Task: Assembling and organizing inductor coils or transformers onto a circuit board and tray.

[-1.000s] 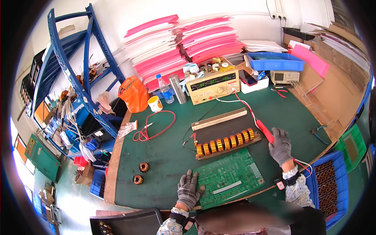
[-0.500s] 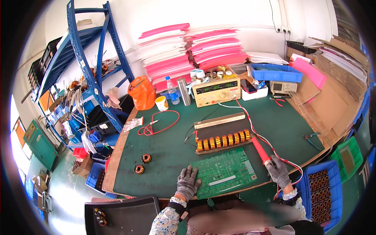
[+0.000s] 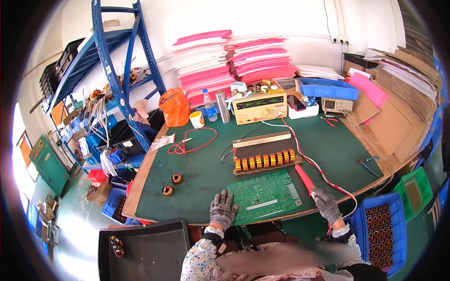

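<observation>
My left hand (image 3: 221, 209), in a grey glove, lies flat with its fingers stretched out at the left edge of a green circuit board (image 3: 262, 194). My gloved right hand (image 3: 326, 204) is wrapped round the handle of a red test probe (image 3: 304, 180). The probe slants up and left, its tip close to the right end of a row of copper-wound toroid coils (image 3: 266, 161). Those coils stand on a dark holder with a pale bar (image 3: 262, 139) along its far side. Whether the tip touches anything I cannot tell.
A beige tester (image 3: 260, 107) with a lit display stands behind the holder, a red and white cable (image 3: 307, 150) trailing from it. Two loose coils (image 3: 172, 184) lie at left. Pliers (image 3: 368, 166) rest at right. A black tray (image 3: 143, 253) and a blue coil crate (image 3: 358, 225) flank the bench.
The whole view has shifted slightly. The probe tip sits a little nearer to me relative to the coil row. My left hand stays at the board's left edge.
</observation>
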Action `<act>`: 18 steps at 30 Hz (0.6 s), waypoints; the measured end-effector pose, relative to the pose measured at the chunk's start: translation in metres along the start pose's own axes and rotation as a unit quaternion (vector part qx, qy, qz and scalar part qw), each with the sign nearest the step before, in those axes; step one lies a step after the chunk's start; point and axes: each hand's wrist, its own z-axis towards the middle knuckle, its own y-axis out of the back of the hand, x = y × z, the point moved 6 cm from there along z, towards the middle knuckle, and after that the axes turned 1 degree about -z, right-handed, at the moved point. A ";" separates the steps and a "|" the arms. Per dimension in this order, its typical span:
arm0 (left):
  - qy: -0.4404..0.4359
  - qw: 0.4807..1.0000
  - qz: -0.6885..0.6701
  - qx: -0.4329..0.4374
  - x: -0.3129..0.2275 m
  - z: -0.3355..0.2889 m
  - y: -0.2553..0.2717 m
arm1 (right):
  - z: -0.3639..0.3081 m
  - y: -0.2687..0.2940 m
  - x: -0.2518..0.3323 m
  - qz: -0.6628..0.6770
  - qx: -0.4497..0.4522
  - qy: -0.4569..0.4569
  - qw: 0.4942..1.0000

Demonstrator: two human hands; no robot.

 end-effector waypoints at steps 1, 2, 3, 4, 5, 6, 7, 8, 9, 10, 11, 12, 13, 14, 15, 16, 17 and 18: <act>0.002 1.000 0.000 -0.001 0.001 -0.001 -0.001 | 0.000 0.000 0.002 0.000 0.001 0.002 1.000; 0.005 1.000 0.001 0.002 0.001 -0.002 -0.002 | -0.001 0.000 0.003 -0.013 -0.002 -0.002 1.000; 0.007 1.000 0.003 0.005 0.001 -0.002 -0.004 | -0.002 0.002 0.004 -0.026 -0.006 -0.006 1.000; 0.006 1.000 0.006 0.004 -0.001 -0.003 -0.002 | -0.002 0.004 0.009 -0.022 -0.008 -0.005 1.000; 0.008 1.000 0.007 0.001 -0.002 -0.005 0.001 | -0.002 0.008 0.012 -0.007 -0.027 -0.040 0.999; 0.009 1.000 0.009 -0.001 -0.003 -0.006 0.004 | -0.002 0.010 0.011 0.008 -0.045 -0.076 0.996; 0.006 1.000 0.009 -0.001 -0.002 -0.006 0.003 | -0.002 0.009 0.009 0.007 -0.047 -0.078 0.996; 0.006 1.000 0.009 0.003 -0.001 -0.006 0.002 | -0.003 0.006 0.008 -0.007 -0.040 -0.068 0.997; 0.006 1.000 0.009 0.008 0.001 -0.006 0.002 | -0.002 0.003 0.005 -0.021 -0.033 -0.059 0.997; 0.003 1.000 0.004 0.019 -0.002 -0.006 0.003 | -0.004 0.002 -0.004 -0.023 -0.033 -0.063 0.997; 0.000 1.000 0.002 0.023 -0.004 -0.003 0.003 | -0.004 -0.001 -0.011 -0.039 -0.029 -0.035 0.998; -0.005 1.000 0.006 0.022 -0.005 -0.001 0.004 | -0.005 -0.002 -0.014 -0.054 -0.024 -0.007 0.998; -0.009 1.000 0.009 0.024 -0.005 0.001 0.004 | -0.004 -0.001 -0.014 -0.055 -0.020 -0.010 0.998; -0.014 1.000 0.005 0.025 -0.005 0.001 0.003 | -0.002 0.001 -0.014 -0.039 0.001 -0.034 0.999; -0.013 0.999 0.003 0.029 -0.005 0.001 0.003 | -0.001 0.002 -0.012 -0.022 0.022 -0.058 0.998; -0.012 0.999 0.005 0.038 -0.004 0.000 0.005 | 0.000 0.003 -0.008 -0.024 0.035 -0.074 0.996; -0.009 0.999 0.005 0.046 -0.004 -0.001 0.006 | 0.000 0.005 -0.001 -0.025 0.040 -0.073 0.996; -0.014 0.999 0.004 0.046 -0.003 -0.003 0.004 | -0.001 0.005 0.002 -0.029 0.053 -0.099 0.993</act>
